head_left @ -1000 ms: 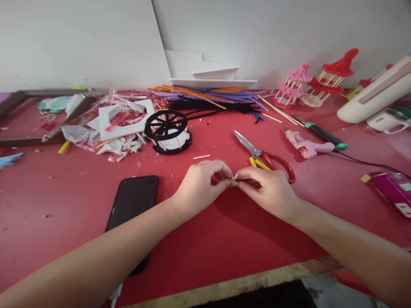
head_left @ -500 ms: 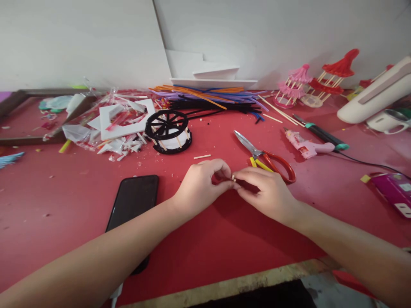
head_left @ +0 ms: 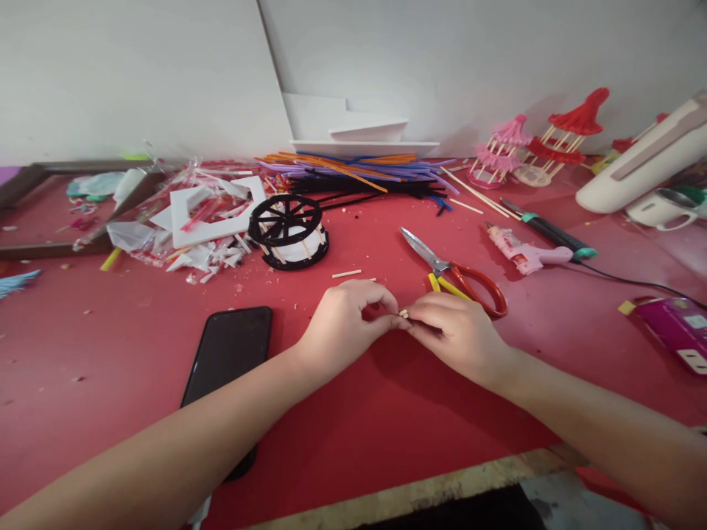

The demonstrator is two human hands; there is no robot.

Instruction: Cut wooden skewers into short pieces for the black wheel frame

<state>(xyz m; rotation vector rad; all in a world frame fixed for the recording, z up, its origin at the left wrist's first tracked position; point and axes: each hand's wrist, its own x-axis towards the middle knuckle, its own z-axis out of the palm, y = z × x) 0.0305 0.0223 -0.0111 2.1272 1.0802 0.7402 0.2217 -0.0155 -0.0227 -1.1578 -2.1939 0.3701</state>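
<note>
Fingertip to fingertip over the red table, my left hand (head_left: pixel 343 318) and my right hand (head_left: pixel 464 330) pinch short wooden sticks (head_left: pixel 404 314) between them. Only the pale ends of the sticks show; their lengths are hidden by the fingers. A loose cut stick (head_left: pixel 346 274) lies just beyond my left hand, with the end of another peeking out behind the knuckles. Scissors (head_left: pixel 439 265) with red and yellow handles lie spread beyond my right hand. Farther left stands a round black frame (head_left: pixel 287 232) of pipe cleaners and sticks on a white base.
A phone (head_left: pixel 229 353) lies partly beneath my left forearm. White scraps and plastic (head_left: pixel 204 221) are heaped behind it. Pipe cleaners (head_left: pixel 353 173) lie along the wall. To the right are a pink glue gun (head_left: pixel 524 252), a soldering-iron-like tool (head_left: pixel 555 234) and pink and red tiered models (head_left: pixel 500 151).
The stick ends between my fingertips have shifted and sit closer together. Another loose stick's end now shows behind my left hand. The view has tilted slightly.
</note>
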